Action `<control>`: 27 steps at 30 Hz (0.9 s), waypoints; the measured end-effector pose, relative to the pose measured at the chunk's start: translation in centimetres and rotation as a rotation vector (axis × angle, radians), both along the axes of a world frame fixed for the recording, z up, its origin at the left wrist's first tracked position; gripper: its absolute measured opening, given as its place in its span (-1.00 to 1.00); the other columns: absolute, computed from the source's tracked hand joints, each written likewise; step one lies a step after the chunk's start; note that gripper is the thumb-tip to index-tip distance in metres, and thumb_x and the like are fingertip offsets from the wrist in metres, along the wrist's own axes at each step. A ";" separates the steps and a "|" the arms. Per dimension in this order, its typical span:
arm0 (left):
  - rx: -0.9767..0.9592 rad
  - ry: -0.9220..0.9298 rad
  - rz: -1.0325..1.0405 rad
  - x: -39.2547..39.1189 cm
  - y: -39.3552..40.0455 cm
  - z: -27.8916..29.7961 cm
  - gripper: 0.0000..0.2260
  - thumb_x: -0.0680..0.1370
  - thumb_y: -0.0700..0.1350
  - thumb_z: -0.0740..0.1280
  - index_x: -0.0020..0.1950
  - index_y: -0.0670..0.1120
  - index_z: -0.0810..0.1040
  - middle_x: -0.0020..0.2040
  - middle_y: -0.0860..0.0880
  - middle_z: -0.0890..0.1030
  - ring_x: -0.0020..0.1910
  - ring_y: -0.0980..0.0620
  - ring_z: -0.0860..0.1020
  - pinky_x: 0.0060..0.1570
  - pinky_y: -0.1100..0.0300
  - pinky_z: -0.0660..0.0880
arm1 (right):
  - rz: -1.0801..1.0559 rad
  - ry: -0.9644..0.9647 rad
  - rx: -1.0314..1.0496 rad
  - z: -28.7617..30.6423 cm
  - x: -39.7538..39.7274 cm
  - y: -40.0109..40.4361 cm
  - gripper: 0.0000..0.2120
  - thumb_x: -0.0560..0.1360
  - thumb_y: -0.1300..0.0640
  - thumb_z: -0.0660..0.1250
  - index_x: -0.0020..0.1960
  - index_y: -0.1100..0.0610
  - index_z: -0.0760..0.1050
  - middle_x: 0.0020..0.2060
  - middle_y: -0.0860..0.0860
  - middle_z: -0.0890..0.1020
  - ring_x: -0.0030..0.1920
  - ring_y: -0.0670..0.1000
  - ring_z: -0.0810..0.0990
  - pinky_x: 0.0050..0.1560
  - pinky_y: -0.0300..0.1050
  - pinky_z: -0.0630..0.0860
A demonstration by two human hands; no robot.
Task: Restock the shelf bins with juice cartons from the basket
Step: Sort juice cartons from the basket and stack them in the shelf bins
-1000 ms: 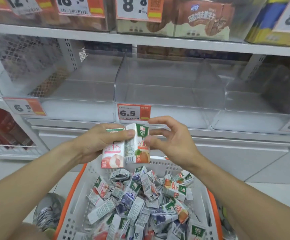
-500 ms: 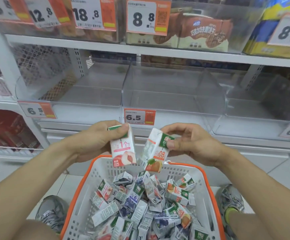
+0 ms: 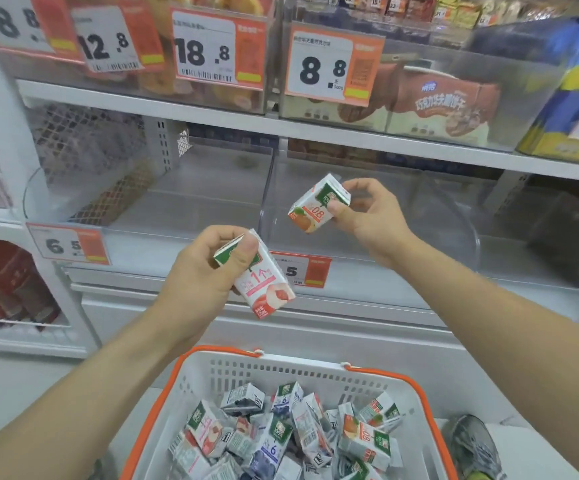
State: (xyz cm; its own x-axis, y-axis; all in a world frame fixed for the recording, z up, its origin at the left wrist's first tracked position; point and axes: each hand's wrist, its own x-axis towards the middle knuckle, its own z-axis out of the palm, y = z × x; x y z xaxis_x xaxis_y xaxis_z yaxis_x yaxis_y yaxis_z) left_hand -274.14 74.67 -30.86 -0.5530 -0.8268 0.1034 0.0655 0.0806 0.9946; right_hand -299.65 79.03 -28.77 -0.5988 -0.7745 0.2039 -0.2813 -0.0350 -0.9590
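Note:
My left hand (image 3: 201, 271) grips a small white carton with pink peach print (image 3: 264, 285), held tilted just in front of the shelf edge. My right hand (image 3: 367, 216) pinches an orange-print carton (image 3: 315, 206), raised over the front wall of the middle clear bin (image 3: 367, 244). The left clear bin (image 3: 177, 209) holds nothing. Below, the white basket with an orange rim (image 3: 281, 368) is filled with several mixed juice cartons (image 3: 281, 434).
The upper shelf (image 3: 281, 126) carries bins of snacks behind big price tags (image 3: 329, 64). A third clear bin (image 3: 540, 251) sits to the right. Orange 6.5 price tags (image 3: 70, 244) mark the bin fronts. A grey shoe (image 3: 475, 448) stands by the basket.
Both hands have risen and spread apart with their cartons. The right hand has lifted the orange carton up to the middle bin; the left has tilted the peach carton.

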 end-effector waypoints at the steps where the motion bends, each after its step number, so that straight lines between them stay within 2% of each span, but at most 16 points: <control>1: -0.014 0.005 0.008 -0.2 -0.2 -0.1 -0.64 0.40 0.16 0.34 0.09 -0.03 0.58 -0.18 -0.07 0.69 -0.24 0.08 0.63 -0.23 0.24 0.58 | -0.024 0.062 0.043 -0.2 -0.8 -2.1 -0.71 0.49 0.23 0.48 0.13 0.08 0.47 0.01 0.09 0.64 0.05 0.15 0.67 0.00 0.05 0.67; 3: -0.038 0.006 0.021 -0.6 -0.7 -0.4 -0.66 0.40 0.14 0.36 0.07 -0.03 0.59 -0.20 -0.05 0.69 -0.27 0.11 0.62 -0.29 0.33 0.53 | -0.047 0.119 0.130 -1.0 -2.4 -6.6 -0.68 0.48 0.21 0.49 0.17 0.11 0.47 0.03 0.05 0.61 0.04 0.16 0.67 0.02 0.12 0.66; 5: -0.050 0.004 0.030 -1.1 -1.2 -0.5 -0.68 0.40 0.14 0.37 0.05 -0.01 0.59 -0.18 -0.04 0.69 -0.26 0.11 0.62 -0.28 0.35 0.52 | -0.063 0.179 0.211 -2.3 -4.0 -10.8 -0.64 0.47 0.21 0.50 0.19 0.13 0.47 0.08 0.08 0.59 0.07 0.15 0.64 0.06 0.09 0.63; 9: -0.051 0.062 -0.088 -2.5 -1.4 0.0 -0.74 0.38 0.11 0.40 0.01 0.05 0.61 -0.18 0.02 0.68 -0.24 0.15 0.62 -0.26 0.35 0.51 | -0.023 0.214 0.292 -5.6 -6.3 -17.0 -0.68 0.50 0.19 0.45 0.20 0.09 0.44 0.12 0.13 0.55 0.02 0.08 0.55 -0.24 -0.20 0.47; 12: -0.015 0.088 -0.206 -3.2 -1.8 0.6 -0.76 0.36 0.10 0.43 -0.02 0.05 0.63 -0.20 0.07 0.67 -0.25 0.20 0.62 -0.29 0.38 0.49 | -0.023 0.275 0.275 -6.3 -7.1 -19.5 -0.71 0.52 0.20 0.43 0.21 0.13 0.45 0.03 0.08 0.52 -0.06 0.04 0.52 -0.31 -0.38 0.44; 14: -0.034 0.079 -0.229 -3.3 -2.6 0.9 -0.77 0.37 0.13 0.48 -0.04 0.08 0.63 -0.19 0.07 0.67 -0.23 0.20 0.62 -0.28 0.37 0.49 | -0.053 0.384 0.274 -6.2 -7.3 -20.0 -0.69 0.52 0.22 0.42 0.24 0.18 0.48 0.01 0.04 0.51 -0.09 0.02 0.51 -0.40 -0.54 0.33; 15: -0.051 0.070 -0.225 -3.2 -3.1 1.0 -0.76 0.37 0.15 0.49 -0.03 0.11 0.63 -0.18 0.07 0.67 -0.23 0.19 0.62 -0.27 0.37 0.50 | -0.064 0.428 0.267 -6.2 -7.3 -20.1 -0.69 0.52 0.21 0.43 0.24 0.19 0.49 0.01 0.02 0.51 -0.10 0.01 0.51 -0.41 -0.56 0.31; 17: -0.080 0.037 -0.201 -3.2 -4.2 1.2 -0.78 0.37 0.14 0.48 -0.03 0.13 0.62 -0.17 0.06 0.68 -0.23 0.19 0.62 -0.26 0.36 0.50 | -0.073 0.467 0.265 -6.1 -7.2 -19.9 -0.67 0.53 0.18 0.43 0.26 0.17 0.48 -0.03 0.02 0.52 -0.10 0.01 0.51 -0.36 -0.47 0.32; 19: -0.104 -0.009 -0.185 -3.2 -4.9 1.2 -0.78 0.34 0.12 0.45 -0.04 0.14 0.63 -0.15 0.06 0.68 -0.21 0.18 0.63 -0.25 0.35 0.50 | -0.065 0.471 0.303 -5.9 -7.0 -19.0 -0.59 0.52 0.15 0.44 0.32 0.12 0.42 -0.02 0.05 0.53 -0.05 0.03 0.53 -0.19 -0.31 0.36; 22: -0.131 -0.074 -0.156 -3.0 -5.7 0.9 -0.76 0.35 0.10 0.45 -0.02 0.09 0.64 -0.14 0.09 0.69 -0.18 0.16 0.65 -0.23 0.33 0.52 | -0.049 0.399 0.359 -4.0 -6.2 -17.2 -0.48 0.51 0.15 0.44 0.40 0.10 0.33 0.15 0.13 0.55 0.10 0.09 0.57 -0.09 -0.21 0.43; 24: -0.123 -0.082 -0.139 -2.9 -5.9 0.8 -0.73 0.35 0.07 0.44 0.02 0.04 0.63 -0.13 0.11 0.70 -0.16 0.17 0.66 -0.24 0.35 0.53 | -0.059 0.399 0.404 -1.9 -4.9 -14.6 -0.63 0.51 0.15 0.43 0.28 0.09 0.44 0.12 0.07 0.59 0.03 0.06 0.58 -0.22 -0.26 0.44; 27: -0.116 -0.071 -0.130 -2.8 -6.1 0.6 -0.68 0.32 0.04 0.44 0.02 -0.05 0.63 -0.15 0.10 0.70 -0.21 0.21 0.65 -0.26 0.37 0.52 | 0.152 0.373 0.395 1.2 -1.6 -8.7 -0.88 0.50 0.24 0.45 0.00 0.09 0.58 -0.18 0.02 0.66 -0.22 -0.05 0.61 -0.30 -0.28 0.48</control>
State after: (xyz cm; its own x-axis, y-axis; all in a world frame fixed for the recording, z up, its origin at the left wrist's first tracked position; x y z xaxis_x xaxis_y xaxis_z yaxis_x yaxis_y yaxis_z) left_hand -276.96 68.58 -30.22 -0.6640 -0.7323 0.1511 0.0132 0.1906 0.9816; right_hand -301.22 70.29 -27.54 -0.4174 -0.9069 0.0576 -0.6235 0.2397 -0.7441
